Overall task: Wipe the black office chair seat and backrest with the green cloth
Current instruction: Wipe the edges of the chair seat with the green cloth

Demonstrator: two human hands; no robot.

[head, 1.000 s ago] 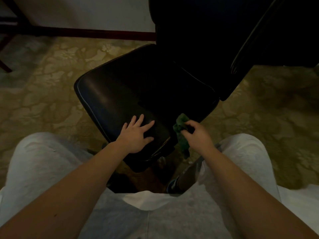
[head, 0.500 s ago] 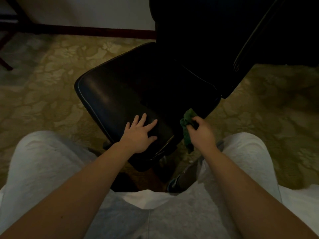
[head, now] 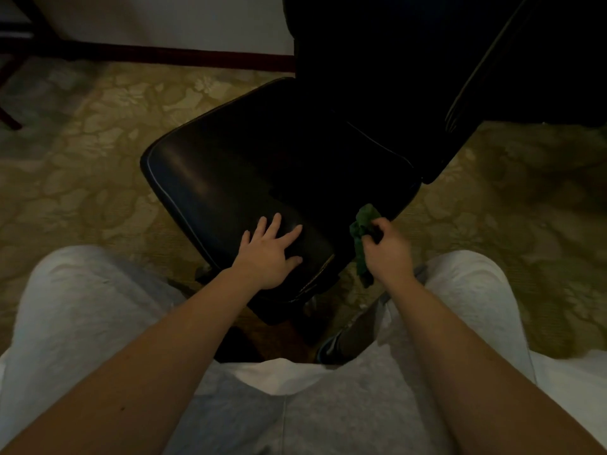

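Light: dim room; the darker parts of the chair are hard to read.
Chair: black office chair [head: 328, 152] standing on the carpet, turned at an angle to the person.
Seat: the seat [head: 230, 185] is glossy black, with a thin pale piping line round its edge, a faint sheen on its left part and pale scuffs at the near corner.
Backrest: the backrest [head: 377, 77] rises at upper right, mostly lost in shadow; a thin pale seam runs down its right side.
Left hand: the left hand [head: 267, 254] lies flat on the near part of the seat, palm down, fingers straight and spread, grasping nothing.
Right hand: the right hand [head: 389, 254] is just beside the seat's near right edge, fingers curled round the cloth.
Cloth: the green cloth [head: 361, 226] is bunched in the right hand. One end sticks up past the fingers against the seat's edge, the other hangs below the hand beside the seat. Contact with the seat cannot be told.
Hands: near each other, with the seat's near corner between them.
Person: bare forearms; grey trousers [head: 82, 307], a knee to either side of the near corner; a dark shoe [head: 328, 348] low beside the chair's underside.
Floor: carpet [head: 98, 142], olive and tan with a floral pattern.
Wall: pale wall [head: 164, 21] with a dark reddish baseboard [head: 180, 55].
Upper left: dark furniture legs [head: 13, 70], partly out of frame.
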